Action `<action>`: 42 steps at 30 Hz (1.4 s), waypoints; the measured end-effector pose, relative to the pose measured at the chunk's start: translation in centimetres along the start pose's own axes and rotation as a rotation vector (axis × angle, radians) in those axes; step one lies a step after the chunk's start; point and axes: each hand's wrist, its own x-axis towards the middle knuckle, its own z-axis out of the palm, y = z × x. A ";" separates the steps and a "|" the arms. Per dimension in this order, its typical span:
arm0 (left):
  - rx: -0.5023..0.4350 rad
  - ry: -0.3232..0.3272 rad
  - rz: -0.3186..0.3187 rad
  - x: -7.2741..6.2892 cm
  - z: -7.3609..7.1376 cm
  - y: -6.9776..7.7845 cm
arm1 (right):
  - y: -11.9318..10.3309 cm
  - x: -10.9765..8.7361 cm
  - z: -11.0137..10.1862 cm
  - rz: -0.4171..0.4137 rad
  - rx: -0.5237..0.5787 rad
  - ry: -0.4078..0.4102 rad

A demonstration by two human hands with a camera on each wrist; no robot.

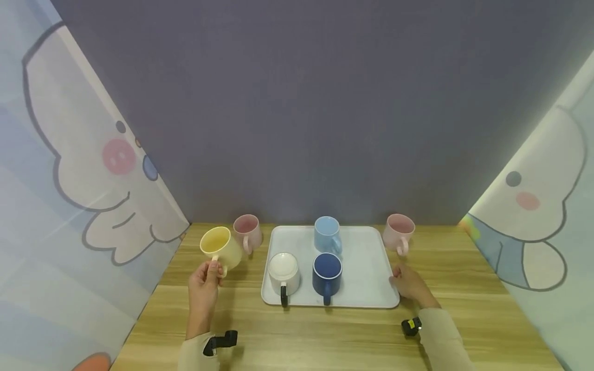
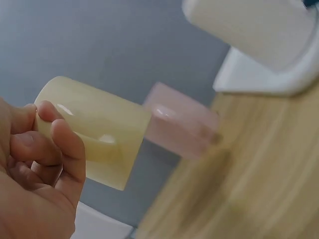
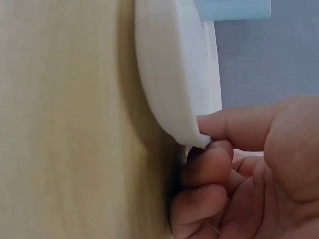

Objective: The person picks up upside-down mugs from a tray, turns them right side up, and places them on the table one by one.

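My left hand [image 1: 205, 281] pinches the handle of a yellow mug [image 1: 228, 252] and holds it tilted, left of the tray. In the left wrist view the yellow mug [image 2: 94, 132] appears raised off the wood, its handle mostly covered by my fingers [image 2: 70, 144]. A white tray [image 1: 364, 278] lies on the table, and my right hand [image 1: 410, 284] grips its right rim between thumb and fingers. On the tray stand a light blue mug [image 1: 327, 233], a dark blue mug [image 1: 327, 278] and a white mug [image 1: 284, 278] with a black handle.
One pink mug [image 1: 250, 234] stands behind the yellow one, left of the tray. Another pink mug [image 1: 398, 234] is at the tray's back right corner. A grey panel [image 1: 297, 129] rises behind the wooden table [image 1: 297, 340], with cartoon-printed sheets [image 1: 93, 170] at the sides.
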 end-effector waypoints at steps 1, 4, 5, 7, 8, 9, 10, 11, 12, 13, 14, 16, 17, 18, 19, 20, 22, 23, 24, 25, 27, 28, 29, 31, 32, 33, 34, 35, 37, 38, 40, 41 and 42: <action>0.014 0.008 -0.001 0.2 0.0 -0.3 | 0.0 0.0 0.0 -0.003 -0.003 -0.001; 0.055 0.023 0.006 0.9 0.0 -1.5 | 0.0 0.0 0.2 0.000 -0.005 -0.004; 0.066 0.027 0.006 1.1 0.0 -2.0 | 0.0 0.1 0.3 0.000 -0.006 -0.003; 0.085 0.027 0.008 1.6 0.1 -2.7 | -0.1 0.1 0.4 0.003 -0.011 -0.001; 0.090 0.025 0.007 1.8 0.2 -3.1 | -0.1 0.1 0.4 0.007 -0.011 0.000; 0.090 0.023 0.003 2.0 0.2 -3.4 | 0.0 0.2 0.4 0.011 -0.011 0.001; 0.092 0.021 -0.003 2.1 0.3 -3.6 | 0.0 0.2 0.5 0.012 -0.013 0.001; 0.090 0.020 -0.012 2.3 0.4 -3.9 | -0.1 0.2 0.5 0.014 -0.013 0.000; 0.090 0.016 -0.021 2.4 0.4 -4.2 | -0.1 0.2 0.5 0.015 -0.012 0.000; 0.090 0.012 -0.033 2.6 0.5 -4.4 | -0.1 0.2 0.5 0.017 -0.010 0.000; 0.093 0.008 -0.040 2.7 0.5 -4.6 | -0.1 0.2 0.4 0.020 -0.006 -0.001; 0.095 0.000 -0.055 2.8 0.6 -5.0 | -0.2 0.1 0.4 0.022 0.000 0.000; 0.093 -0.004 -0.058 2.9 0.7 -5.2 | -0.2 0.1 0.3 0.024 0.002 0.001; 0.091 -0.007 -0.063 2.9 0.7 -5.3 | -0.3 0.0 0.3 0.025 0.004 0.002; 0.087 -0.010 -0.068 2.9 0.8 -5.5 | -0.3 0.0 0.3 0.026 0.006 0.003; 0.085 -0.011 -0.068 2.8 0.9 -5.6 | -0.3 0.0 0.3 0.023 0.004 0.006; 0.074 -0.013 -0.074 2.8 1.0 -5.8 | -0.3 -0.1 0.2 0.022 0.002 0.010; 0.070 -0.012 -0.074 2.9 1.1 -5.9 | -0.3 -0.1 0.2 0.024 0.003 0.011; 0.064 -0.012 -0.077 2.9 1.2 -6.0 | -0.3 -0.1 0.2 0.025 0.003 0.012; 0.061 -0.013 -0.079 3.0 1.2 -6.1 | -0.2 -0.2 0.2 0.026 0.002 0.012; 0.043 -0.012 -0.086 3.1 1.3 -6.2 | -0.2 -0.3 0.1 0.033 0.001 0.010; 0.034 -0.010 -0.094 3.2 1.4 -6.2 | -0.1 -0.3 0.1 0.036 -0.002 0.011; 0.027 -0.009 -0.100 3.3 1.4 -6.3 | 0.0 -0.3 0.2 0.038 -0.002 0.011; 0.015 -0.004 -0.112 3.3 1.4 -6.3 | 0.0 -0.3 0.2 0.036 -0.009 0.011; 0.008 -0.002 -0.116 3.3 1.4 -6.3 | 0.0 -0.4 0.2 0.034 -0.010 0.011; 0.011 0.000 -0.116 3.2 1.4 -6.2 | 0.1 -0.4 0.2 0.034 -0.011 0.012; 0.013 0.001 -0.118 3.2 1.3 -6.2 | 0.1 -0.4 0.2 0.033 -0.011 0.013; 0.018 0.000 -0.118 3.1 1.3 -6.1 | 0.1 -0.4 0.2 0.033 -0.010 0.012; 0.030 -0.002 -0.114 3.1 1.3 -6.0 | 0.1 -0.4 0.3 0.034 -0.010 0.012; 0.036 -0.001 -0.116 3.1 1.3 -5.9 | 0.1 -0.4 0.3 0.037 -0.011 0.012; 0.049 0.003 -0.116 3.0 1.4 -5.8 | 0.1 -0.4 0.2 0.041 -0.012 0.008; 0.054 0.006 -0.112 3.0 1.4 -5.8 | 0.1 -0.4 0.2 0.043 -0.011 0.006; 0.059 0.011 -0.108 2.9 1.5 -5.8 | 0.1 -0.4 0.2 0.047 -0.009 0.006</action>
